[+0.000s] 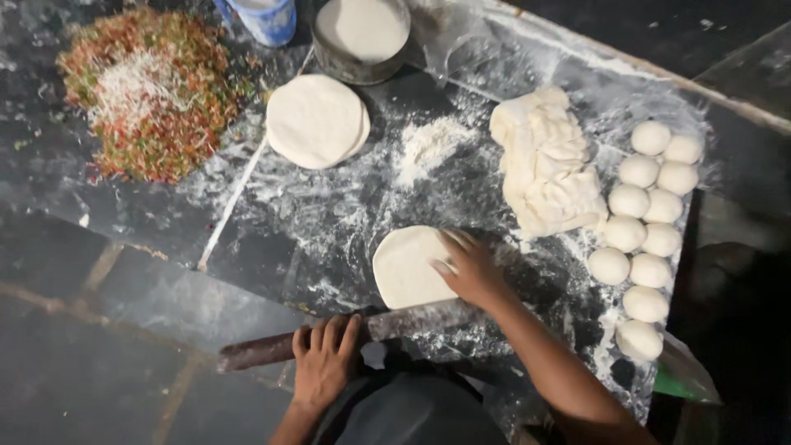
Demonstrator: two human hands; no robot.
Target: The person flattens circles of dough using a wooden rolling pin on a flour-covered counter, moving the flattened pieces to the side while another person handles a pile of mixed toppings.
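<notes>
A flat round dough disc lies on the dark floured slab in front of me. My right hand presses flat on the disc's right edge with fingers spread. My left hand rests on a dark wooden rolling pin, which lies across the slab's near edge just below the disc. A stack of rolled discs sits farther back.
Several dough balls line the right side in two rows, next to a lump of dough. A heap of chopped red and green filling lies at the back left. A round tin of flour, a blue-and-white cup and a thin white stick are also there.
</notes>
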